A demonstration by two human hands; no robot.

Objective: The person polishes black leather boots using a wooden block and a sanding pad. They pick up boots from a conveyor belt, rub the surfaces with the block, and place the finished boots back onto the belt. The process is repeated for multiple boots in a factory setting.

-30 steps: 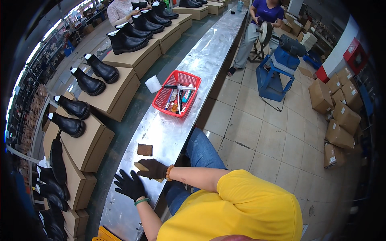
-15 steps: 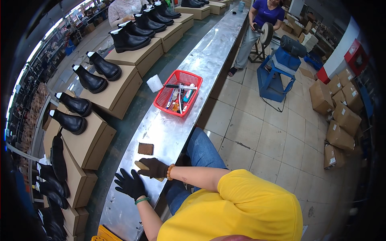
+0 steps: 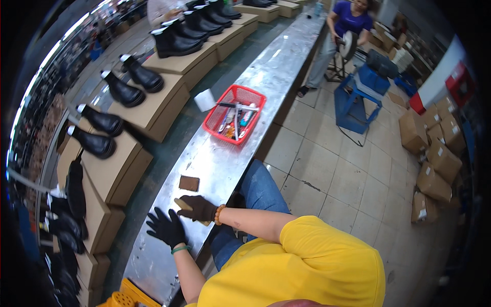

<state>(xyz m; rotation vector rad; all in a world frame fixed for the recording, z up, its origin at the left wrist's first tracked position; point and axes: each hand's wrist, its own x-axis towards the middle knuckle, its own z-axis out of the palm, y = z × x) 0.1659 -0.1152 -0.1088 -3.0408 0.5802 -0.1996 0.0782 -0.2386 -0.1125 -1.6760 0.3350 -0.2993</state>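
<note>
gloved right hand (image 3: 201,209) curls round a tan piece (image 3: 182,204) at the metal bench (image 3: 215,169), tightness hidden; left hand (image 3: 168,228) splayed, nothing visible in it; piece and brown pad (image 3: 189,183) just beyond seem light, soft, hardly slippery, best pinched by 2 edges.

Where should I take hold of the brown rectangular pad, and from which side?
I'd pinch the brown pad by its two side edges, from above, coming from the left: it lies flat on the metal bench, so its edges likely offer the best grip. The right hand, holding a tan piece, crowds its near side; the left hand, spread open, looks freer.
</note>
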